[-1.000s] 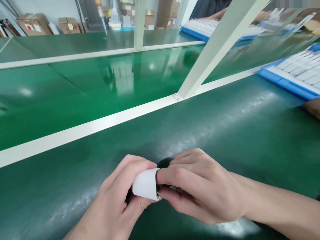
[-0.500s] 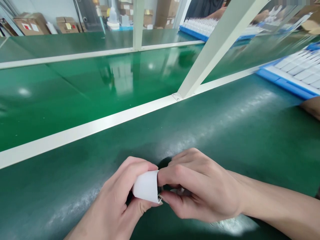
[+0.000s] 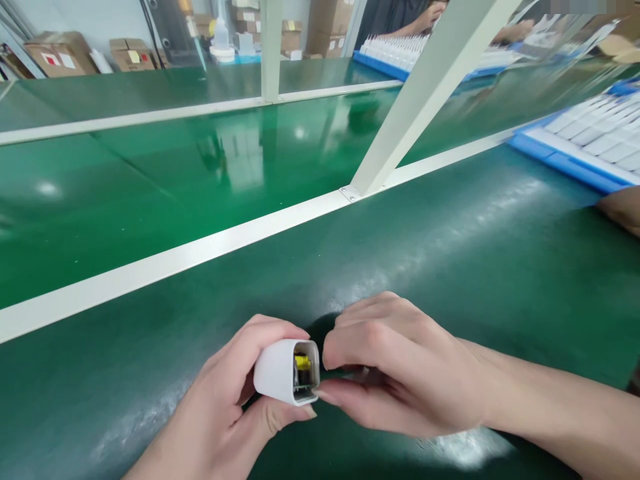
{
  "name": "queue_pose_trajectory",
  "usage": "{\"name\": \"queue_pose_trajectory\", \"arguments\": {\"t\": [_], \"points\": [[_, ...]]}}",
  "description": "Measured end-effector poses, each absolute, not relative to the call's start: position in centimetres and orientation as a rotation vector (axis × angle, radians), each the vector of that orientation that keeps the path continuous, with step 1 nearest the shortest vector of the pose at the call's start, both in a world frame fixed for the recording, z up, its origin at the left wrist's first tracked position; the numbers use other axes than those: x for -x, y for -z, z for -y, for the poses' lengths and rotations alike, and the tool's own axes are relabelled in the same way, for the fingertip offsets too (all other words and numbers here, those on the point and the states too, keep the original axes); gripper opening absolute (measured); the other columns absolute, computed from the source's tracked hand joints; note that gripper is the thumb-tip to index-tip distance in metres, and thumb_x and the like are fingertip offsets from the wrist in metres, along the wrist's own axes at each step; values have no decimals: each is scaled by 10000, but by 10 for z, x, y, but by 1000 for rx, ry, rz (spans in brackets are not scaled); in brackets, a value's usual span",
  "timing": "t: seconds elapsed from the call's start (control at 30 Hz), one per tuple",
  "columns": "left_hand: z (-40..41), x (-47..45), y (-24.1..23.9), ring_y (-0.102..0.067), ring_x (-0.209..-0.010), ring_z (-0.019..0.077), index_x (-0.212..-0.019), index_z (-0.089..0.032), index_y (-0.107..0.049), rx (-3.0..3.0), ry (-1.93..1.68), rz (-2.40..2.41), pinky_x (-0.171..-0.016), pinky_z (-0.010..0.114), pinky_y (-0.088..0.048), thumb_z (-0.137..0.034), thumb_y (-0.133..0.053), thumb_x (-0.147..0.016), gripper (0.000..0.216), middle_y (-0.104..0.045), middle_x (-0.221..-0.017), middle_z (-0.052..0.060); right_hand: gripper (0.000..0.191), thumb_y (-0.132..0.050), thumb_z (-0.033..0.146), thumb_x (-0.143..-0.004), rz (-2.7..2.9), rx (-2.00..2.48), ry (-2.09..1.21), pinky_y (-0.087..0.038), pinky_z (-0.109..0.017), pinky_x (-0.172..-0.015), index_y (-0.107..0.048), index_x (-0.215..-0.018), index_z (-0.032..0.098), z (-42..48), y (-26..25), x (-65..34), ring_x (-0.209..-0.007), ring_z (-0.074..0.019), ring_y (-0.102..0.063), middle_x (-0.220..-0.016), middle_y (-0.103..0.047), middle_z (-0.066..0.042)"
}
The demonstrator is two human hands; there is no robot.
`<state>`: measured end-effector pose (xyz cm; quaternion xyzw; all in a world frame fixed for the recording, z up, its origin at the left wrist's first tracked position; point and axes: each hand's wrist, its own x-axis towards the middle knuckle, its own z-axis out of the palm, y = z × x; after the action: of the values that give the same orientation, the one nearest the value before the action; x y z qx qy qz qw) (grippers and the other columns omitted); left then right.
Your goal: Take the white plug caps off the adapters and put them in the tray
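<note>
A small white plastic housing [image 3: 274, 373] is gripped in my left hand [image 3: 235, 380], fingers over its top and thumb beneath. Its open end faces right, showing a yellow part [image 3: 303, 363] and the edge of a circuit board inside. My right hand [image 3: 400, 373] is just right of that opening. Its thumb tip is at the lower rim, perhaps touching it, while the index finger stands apart from the thumb. The other fingers curl inward, and what lies behind them is partly hidden.
Beneath my hands is a dark green work surface [image 3: 200, 320]. A white rail [image 3: 175, 257] and slanted post [image 3: 430, 100] cross beyond it. Blue trays of white parts [image 3: 565, 157] stand at right and far back. A co-worker's arm [image 3: 623, 210] shows at the right edge.
The housing has turned so its open end shows more toward me. My right fingers have come away from the opening, and the gap between index finger and thumb is wider.
</note>
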<state>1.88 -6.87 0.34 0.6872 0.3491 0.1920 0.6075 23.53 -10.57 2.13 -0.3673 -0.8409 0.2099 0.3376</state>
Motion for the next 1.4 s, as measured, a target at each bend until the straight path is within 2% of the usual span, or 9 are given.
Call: {"name": "queue_pose_trajectory", "arguments": {"t": [0.17, 0.4, 0.67, 0.77, 0.93, 1.07, 1.17, 1.4], "points": [[69, -19, -4, -656, -848, 179, -1071, -245, -638, -1507, -469, -819, -669, 238, -572, -449, -696, -894, 276, -687, -1035, 45, 60, -513, 253, -1044, 2101, 947, -697, -359, -207, -490, -494, -1009, 208, 104, -15, -238, -497, -80, -503, -630, -589, 76], [69, -20, -1, -645, -893, 159, -1096, -288, -658, -1415, -504, -746, -681, 200, -559, -333, -723, -885, 226, -672, -1050, 7, 100, -506, 300, -1059, 2174, 958, -565, -351, -238, -505, -517, -1034, 204, 105, -15, -237, -507, -92, -505, -647, -575, 75], [67, -16, -4, -645, -857, 155, -1111, -300, -672, -1468, -463, -751, -700, 213, -544, -394, -745, -878, 261, -673, -1035, 5, 86, -569, 239, -1022, 2178, 950, -462, -311, -271, -507, -490, -994, 221, 105, -18, -235, -484, -102, -440, -617, -521, 91], [67, -16, -3, -650, -860, 156, -1107, -294, -667, -1470, -465, -736, -703, 210, -547, -390, -747, -877, 261, -681, -1027, 4, 81, -542, 234, -1029, 2168, 945, -458, -314, -267, -495, -498, -962, 220, 105, -19, -235, -478, -102, -451, -615, -524, 84], [68, -19, -3, -671, -875, 163, -1122, -271, -649, -1466, -494, -801, -737, 213, -561, -397, -732, -881, 284, -707, -1027, 5, 183, -526, 362, -1061, 2080, 955, -643, -360, -212, -497, -511, -966, 207, 105, -22, -237, -505, -83, -483, -629, -548, 69], [71, -24, -6, -649, -720, 146, -1107, -278, -673, -1599, -383, -871, -627, 194, -515, -449, -719, -857, 306, -733, -913, -23, 199, -579, 345, -1037, 1911, 1041, -677, -361, -181, -469, -513, -909, 208, 109, -17, -234, -498, -65, -461, -636, -548, 68], [74, -27, -8, -583, -607, 133, -1072, -288, -674, -1680, -314, -894, -531, 188, -447, -490, -669, -869, 286, -714, -795, -44, 163, -585, 280, -1031, 1818, 1094, -532, -379, -183, -472, -529, -896, 206, 114, -14, -231, -521, -67, -482, -673, -572, 49], [77, -25, -2, -612, -630, 152, -1097, -301, -645, -1724, -280, -892, -521, 202, -446, -534, -612, -898, 308, -724, -840, -30, 167, -646, 191, -985, 1736, 1151, -392, -360, -180, -432, -543, -855, 205, 111, -17, -230, -472, -49, -439, -623, -556, 70]]}}
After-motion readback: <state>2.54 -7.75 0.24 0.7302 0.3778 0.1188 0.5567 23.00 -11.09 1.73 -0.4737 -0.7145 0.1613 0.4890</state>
